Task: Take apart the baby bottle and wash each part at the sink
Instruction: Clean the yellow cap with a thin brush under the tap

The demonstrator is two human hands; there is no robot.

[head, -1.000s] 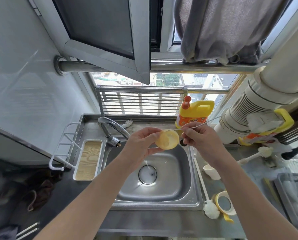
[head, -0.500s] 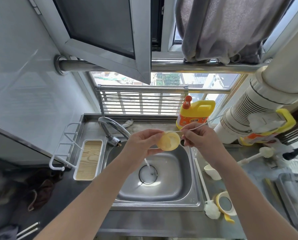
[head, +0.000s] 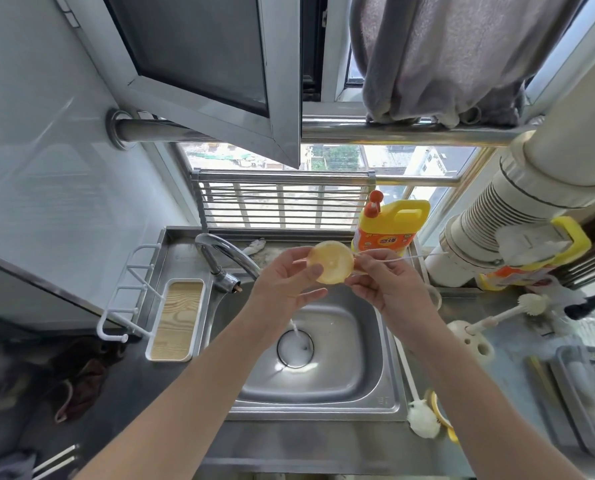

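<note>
Both hands work at frame centre over the sink (head: 358, 341): my left hand (head: 287, 289) pinches the round yellow bottle part (head: 330, 261), and my right hand (head: 387, 289) pinches a thin wire brush (head: 410, 259) against it. Disassembly appears complete. A yellow ring (head: 441, 419) lies at lower right on the worktop (head: 306, 441), seemingly unwashed.

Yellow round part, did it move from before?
Yes. The yellow part rose a little, away from the sink and nearer the soap bottle's base.
</note>
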